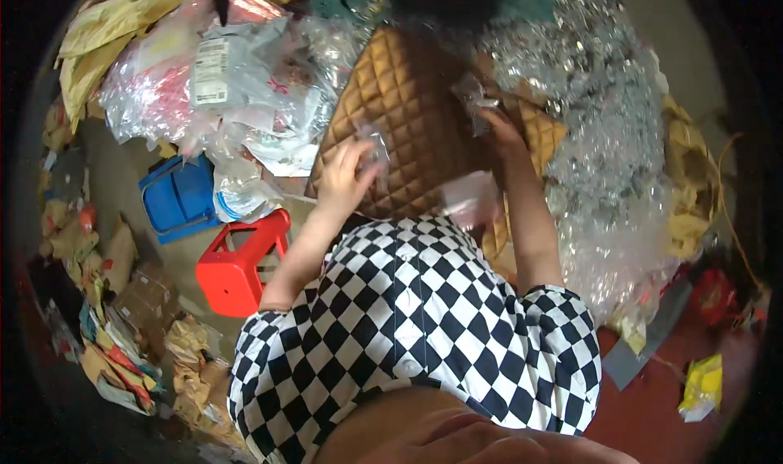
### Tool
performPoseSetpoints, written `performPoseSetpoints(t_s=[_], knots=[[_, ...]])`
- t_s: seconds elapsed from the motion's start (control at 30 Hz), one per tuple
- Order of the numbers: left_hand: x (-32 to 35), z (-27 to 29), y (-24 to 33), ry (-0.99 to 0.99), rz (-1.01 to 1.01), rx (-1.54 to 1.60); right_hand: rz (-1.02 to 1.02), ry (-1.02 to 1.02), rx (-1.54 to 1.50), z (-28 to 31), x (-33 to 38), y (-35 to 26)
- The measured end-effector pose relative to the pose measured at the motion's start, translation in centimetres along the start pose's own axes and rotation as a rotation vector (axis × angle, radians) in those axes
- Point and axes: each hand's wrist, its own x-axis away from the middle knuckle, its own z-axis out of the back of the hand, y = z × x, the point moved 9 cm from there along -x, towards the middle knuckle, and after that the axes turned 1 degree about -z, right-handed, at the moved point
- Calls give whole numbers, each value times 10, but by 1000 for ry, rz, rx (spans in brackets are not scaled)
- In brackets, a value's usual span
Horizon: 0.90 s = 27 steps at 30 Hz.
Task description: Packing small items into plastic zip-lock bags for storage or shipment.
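My left hand [349, 170] is over a brown quilted pad [395, 97], fingers curled round a small piece of clear plastic film [373, 142]; slight blur softens its outline. To the right, my right hand [502, 130] pinches a crumpled clear plastic bag [473, 101] above the pad's shaded far part. Whether anything is inside either plastic piece I cannot tell. A flat pinkish see-through plastic sheet [471, 199] lies close to my body, between my two forearms.
Heaped plastic packaging [155, 93] with a grey mailing bag [236, 64] fills the far left. Shiny clear film [608, 146] piles up on the right. A red stool [232, 276] and a blue folding stool [179, 196] stand at left, near cardboard scraps [147, 301].
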Motion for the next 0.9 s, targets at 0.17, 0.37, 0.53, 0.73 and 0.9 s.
performPoseSetpoints(t_s=[0.17, 0.37, 0.53, 0.73, 0.9], knots=[[-16, 11, 36, -17, -279, -468, -921, 259, -234, -9, 125, 55], [-11, -17, 54, -254, -95, -325, -1101, 592, -1047, -10, 155, 43], [19, -82, 35, -540, -58, -242, -1024, 428, -1082, 31, 95, -88], [23, -93, 115, -478, -386, 70, -841, 5, -673, 26, 83, -115], [46, -121, 115, -610, -428, 159, -658, -404, -21, 18, 83, -139]])
